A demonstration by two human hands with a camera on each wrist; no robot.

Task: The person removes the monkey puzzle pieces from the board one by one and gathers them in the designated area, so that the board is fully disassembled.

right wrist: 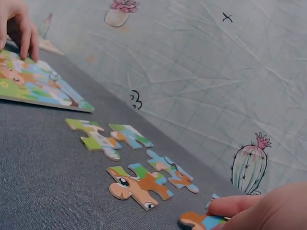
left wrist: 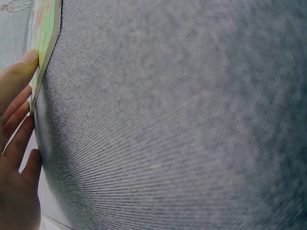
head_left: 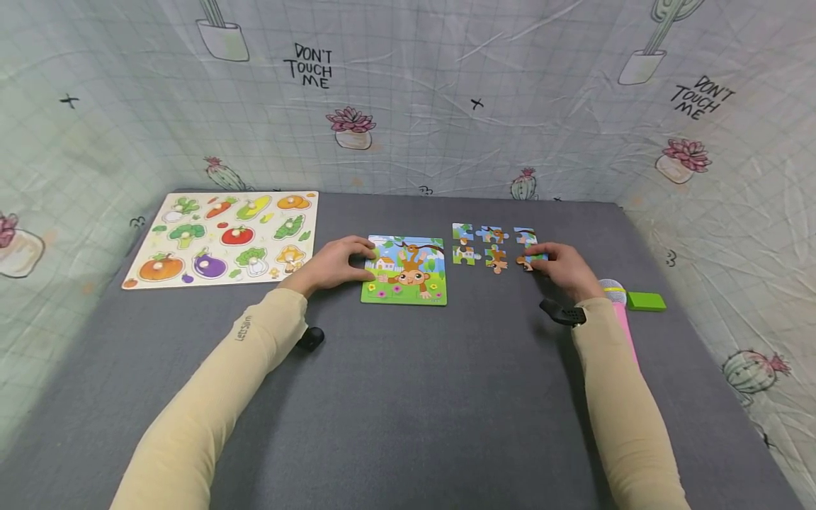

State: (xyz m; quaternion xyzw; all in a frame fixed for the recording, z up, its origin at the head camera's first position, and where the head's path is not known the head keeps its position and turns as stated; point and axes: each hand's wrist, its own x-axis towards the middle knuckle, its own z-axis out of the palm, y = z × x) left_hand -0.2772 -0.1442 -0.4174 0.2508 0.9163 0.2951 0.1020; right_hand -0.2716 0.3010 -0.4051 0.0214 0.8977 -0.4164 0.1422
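Note:
My left hand [head_left: 336,263] rests on the left edge of a square monkey jigsaw puzzle board [head_left: 408,296], thumb and forefinger spread apart. In the left wrist view its thumb [left wrist: 21,72] touches the board's edge. With thumb and forefinger, my right hand [head_left: 564,269] pinches a jigsaw piece [head_left: 528,262] at the lower right of a loose group; fingers partly cover it. Beside it lie other separate pieces, among them one with the monkey's eyes [right wrist: 136,186], one with a house [head_left: 464,256] and a top right piece [head_left: 525,234].
A vegetable picture board [head_left: 255,219] lies at the back left. To the right, a pink toy microphone [head_left: 621,312] is partly hidden by the right forearm, with a green block [head_left: 647,302] beside it. Printed cloth walls [head_left: 414,156] surround the grey table [head_left: 421,397].

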